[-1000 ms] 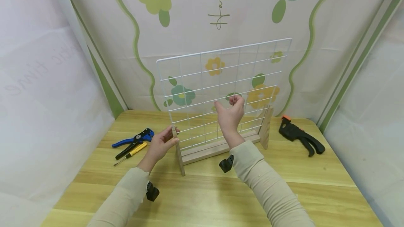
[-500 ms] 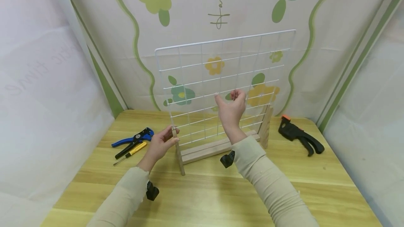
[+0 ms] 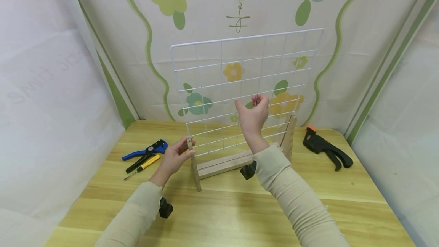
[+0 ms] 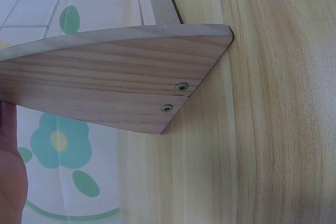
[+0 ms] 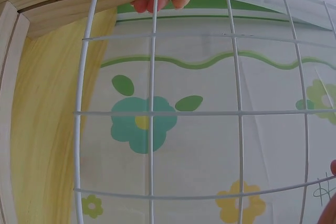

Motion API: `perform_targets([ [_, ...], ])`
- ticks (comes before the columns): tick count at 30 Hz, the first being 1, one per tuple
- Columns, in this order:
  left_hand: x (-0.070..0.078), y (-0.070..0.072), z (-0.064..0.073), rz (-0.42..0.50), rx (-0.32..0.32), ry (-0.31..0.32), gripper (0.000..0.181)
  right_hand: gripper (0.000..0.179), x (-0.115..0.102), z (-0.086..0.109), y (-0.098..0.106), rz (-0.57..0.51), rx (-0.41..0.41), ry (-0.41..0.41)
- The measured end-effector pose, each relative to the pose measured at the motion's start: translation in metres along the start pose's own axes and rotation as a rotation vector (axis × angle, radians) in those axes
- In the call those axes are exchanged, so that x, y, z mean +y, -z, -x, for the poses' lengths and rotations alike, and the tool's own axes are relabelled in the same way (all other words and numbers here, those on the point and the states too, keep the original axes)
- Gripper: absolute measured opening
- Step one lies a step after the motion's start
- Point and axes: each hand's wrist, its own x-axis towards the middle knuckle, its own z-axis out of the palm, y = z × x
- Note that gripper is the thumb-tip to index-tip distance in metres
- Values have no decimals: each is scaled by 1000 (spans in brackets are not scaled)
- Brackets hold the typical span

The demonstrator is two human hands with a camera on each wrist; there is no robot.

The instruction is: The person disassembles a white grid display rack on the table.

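Observation:
A white wire grid panel (image 3: 245, 38) stands upright between the two side boards of a wooden stand (image 3: 223, 165). My right hand (image 3: 253, 121) pinches the grid's wires near its middle. At the stand's left side board (image 4: 105, 77), my left hand (image 3: 174, 157) holds the upper end between thumb and fingers. Fingertips (image 5: 152, 4) of that hand show behind the board in the right wrist view. In that view the grid's near corner lies close to the left board, with its lower edge wire above the crossbar. Two metal bolts show low on the left board.
Blue-handled pliers (image 3: 147, 153) and a yellow screwdriver (image 3: 147, 163) lie left of the stand on the wooden table (image 3: 219, 216). A black clamp with an orange tip (image 3: 326, 148) lies to the right. Flowered white curtain (image 3: 205, 10) hangs behind, with plain cloth on both sides.
The grid panel has risen and its lower edge stands higher over the crossbar. My right hand has moved up with it. My left hand has stayed at the left board.

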Motion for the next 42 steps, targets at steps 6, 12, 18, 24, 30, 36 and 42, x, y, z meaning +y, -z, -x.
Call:
perform_targets([
  [6, 0, -1, 0, 14, 2, 1, 50, 50, -2, -2, -1, 13, 4, 10],
  [12, 1, -1, 0, -4, 5, 6, 50, 51, -5, -3, -2, 16, 9, 48],
  [18, 1, -1, -1, -6, 7, 2, 50, 50, -9, -5, -2, 7, 7, 56],
  [24, 2, 0, -1, -10, 8, -5, 48, 51, -12, -7, -1, 11, -5, 53],
  [30, 0, 0, -1, -7, 10, 3, 49, 50, -16, -9, -1, 1, 1, 66],
  [36, -1, -1, -2, 4, 11, -4, 48, 50, -20, -10, -1, -8, 0, 85],
  [42, 0, -1, -1, 21, 6, 0, 50, 49, -23, -10, 0, -21, -6, 82],
])
